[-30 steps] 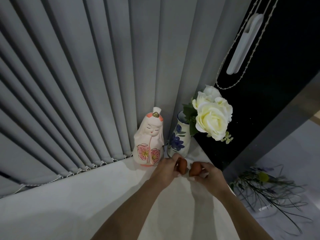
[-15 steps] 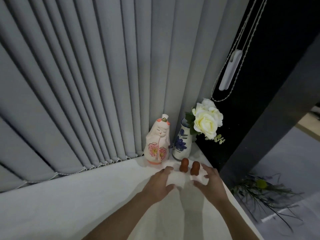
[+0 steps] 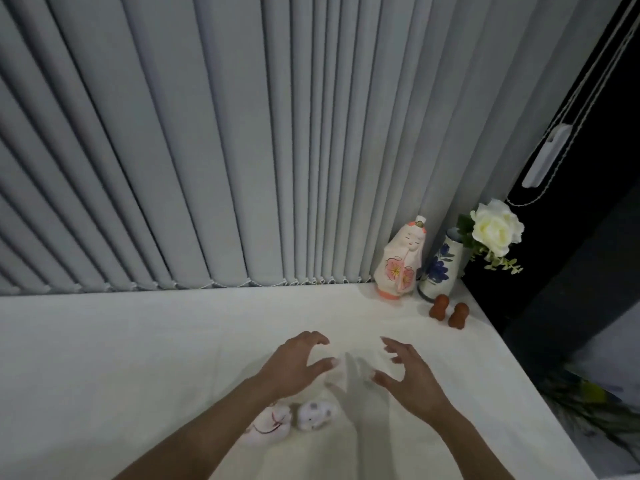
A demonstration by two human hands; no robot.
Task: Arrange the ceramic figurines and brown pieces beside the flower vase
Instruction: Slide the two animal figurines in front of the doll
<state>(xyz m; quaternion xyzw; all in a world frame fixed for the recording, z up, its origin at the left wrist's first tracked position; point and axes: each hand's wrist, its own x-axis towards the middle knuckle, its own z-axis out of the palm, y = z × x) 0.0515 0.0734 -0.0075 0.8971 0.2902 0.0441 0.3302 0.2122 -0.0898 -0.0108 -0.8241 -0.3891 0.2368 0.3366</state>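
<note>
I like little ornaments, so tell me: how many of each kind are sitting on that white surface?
Ceramic figurines: 3, the tall pink doll and two small ones near the left wrist.
Brown pieces: 2.
Flower vase: 1.
Total: 6.

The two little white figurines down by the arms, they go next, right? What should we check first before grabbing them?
1. Both hands free: ok. The left hand and right hand hover open, holding nothing.
2. Two small brown pieces placed: ok, upright in front of the blue-flowered white ceramic vase.
3. Tall pink-and-white ceramic doll standing: ok, beside the vase.
4. Small white spotted figurine reachable: ok, lying near the left wrist.
5. Small white figurine with red lines fully visible: not ok, the left forearm covers part.
6. Bare space on the white tabletop near the vase: ok.
</note>
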